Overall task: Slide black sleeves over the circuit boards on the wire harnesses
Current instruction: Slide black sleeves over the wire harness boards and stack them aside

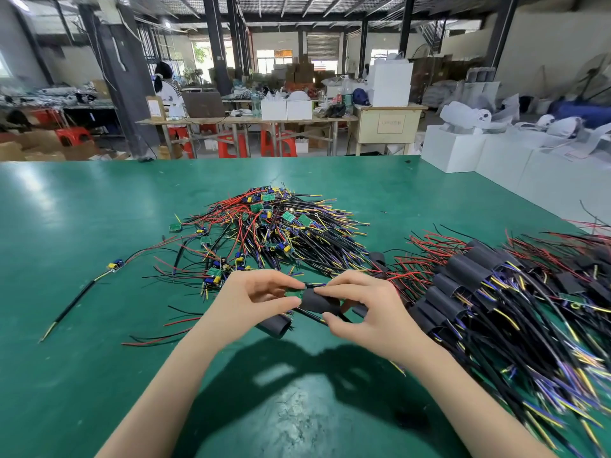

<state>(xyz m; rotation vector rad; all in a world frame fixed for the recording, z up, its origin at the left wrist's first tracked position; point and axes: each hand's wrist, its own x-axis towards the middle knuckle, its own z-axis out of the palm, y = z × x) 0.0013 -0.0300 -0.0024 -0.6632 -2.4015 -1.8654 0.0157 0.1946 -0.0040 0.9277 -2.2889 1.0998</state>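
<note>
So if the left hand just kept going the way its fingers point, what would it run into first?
Most likely the black sleeve, right at the fingertips of the left hand, which pinches a small green circuit board. Just beyond is the right hand, holding that sleeve. Depth is hard to judge.

Big green table (99,226) up front, workshop behind it. Across the aisle there's a long wooden bench (244,120) with white boxes (286,109) on it and red stools (278,143) tucked under. A person (168,90) stands at its far-left end. Beige cabinet (386,125) to the right, then a row of white blocks (479,153), foam maybe. Cardboard cartons (299,71) stacked far back.
</note>
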